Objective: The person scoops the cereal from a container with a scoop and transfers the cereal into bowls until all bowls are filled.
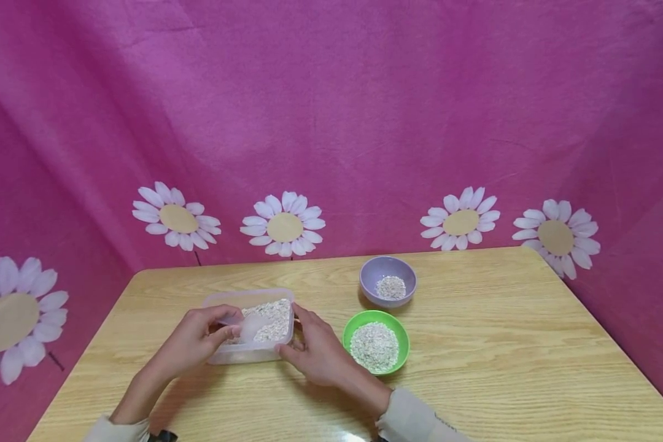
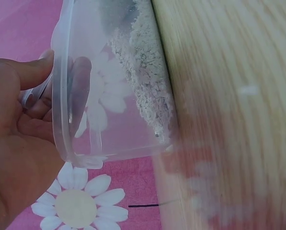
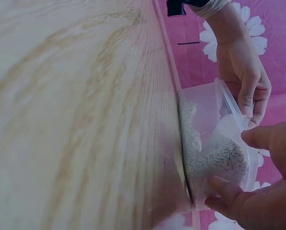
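A clear plastic container (image 1: 248, 355) stands on the table, partly filled with pale flakes (image 1: 276, 316) that look like rolled oats. My left hand (image 1: 199, 336) is over its left side, pinching the handle of a translucent scoop (image 1: 254, 327) whose bowl sits down in the flakes. In the left wrist view part of the scoop's handle (image 2: 31, 97) shows between thumb and fingers. My right hand (image 1: 319, 348) grips the container's right end, thumb at the near corner and fingers along the outer wall (image 3: 205, 182).
Right of the container, a green bowl (image 1: 402, 336) holds a heap of flakes. Behind it a purple bowl (image 1: 371, 276) holds a smaller amount. The wooden table (image 1: 503, 368) ends at a pink curtain (image 1: 364, 123) printed with daisies.
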### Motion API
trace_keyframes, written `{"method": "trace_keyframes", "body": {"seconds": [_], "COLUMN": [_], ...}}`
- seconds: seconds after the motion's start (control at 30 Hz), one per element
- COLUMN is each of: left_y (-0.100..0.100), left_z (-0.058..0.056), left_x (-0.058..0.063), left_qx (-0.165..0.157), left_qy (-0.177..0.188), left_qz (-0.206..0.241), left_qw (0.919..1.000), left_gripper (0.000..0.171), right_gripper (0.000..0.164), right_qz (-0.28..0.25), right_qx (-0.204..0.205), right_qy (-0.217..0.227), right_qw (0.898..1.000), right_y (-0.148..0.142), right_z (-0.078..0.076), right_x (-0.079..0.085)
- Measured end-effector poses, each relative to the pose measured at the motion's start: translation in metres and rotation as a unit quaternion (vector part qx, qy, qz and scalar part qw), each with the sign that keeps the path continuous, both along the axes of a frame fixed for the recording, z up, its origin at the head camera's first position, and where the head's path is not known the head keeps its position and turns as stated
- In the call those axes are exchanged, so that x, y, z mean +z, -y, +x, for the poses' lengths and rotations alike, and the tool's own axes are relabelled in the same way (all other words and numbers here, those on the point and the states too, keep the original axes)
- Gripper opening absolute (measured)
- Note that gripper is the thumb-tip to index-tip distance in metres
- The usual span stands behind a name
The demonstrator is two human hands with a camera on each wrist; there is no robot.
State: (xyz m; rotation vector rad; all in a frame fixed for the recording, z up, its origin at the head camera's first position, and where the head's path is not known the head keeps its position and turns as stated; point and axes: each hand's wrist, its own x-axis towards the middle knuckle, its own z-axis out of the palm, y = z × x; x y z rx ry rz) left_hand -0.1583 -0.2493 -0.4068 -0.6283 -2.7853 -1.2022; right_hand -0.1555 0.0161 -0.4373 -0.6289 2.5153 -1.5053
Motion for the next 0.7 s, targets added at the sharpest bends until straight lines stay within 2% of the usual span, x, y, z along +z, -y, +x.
{"method": "trace_keyframes", "body": {"seconds": [0.33, 0.5, 0.7], "left_y": [0.01, 0.02, 0.032], "left_z": [0.006, 0.012, 0.016], "left_x": [0.002, 0.005, 0.003], "left_qx": [0.017, 0.041, 0.06], "left_qy": [-0.01, -0.01, -0.013], "left_qz": [0.0, 0.025, 0.06], "left_qw": [0.9998, 0.9988, 0.9963], "left_gripper": [0.009, 0.014, 0.02], "right_gripper": [0.082, 0.082, 0.081], "right_qz": [0.013, 0.005, -0.027], "right_qx": [0.003, 0.003, 0.003], "right_qy": [0.002, 0.004, 0.019], "right_qw": [1.0, 1.0, 0.999], "right_y": [-0.002, -0.008, -0.018], "right_z": [0.001, 0.003, 0.004], "right_x": [0.002, 0.01, 0.022]}}
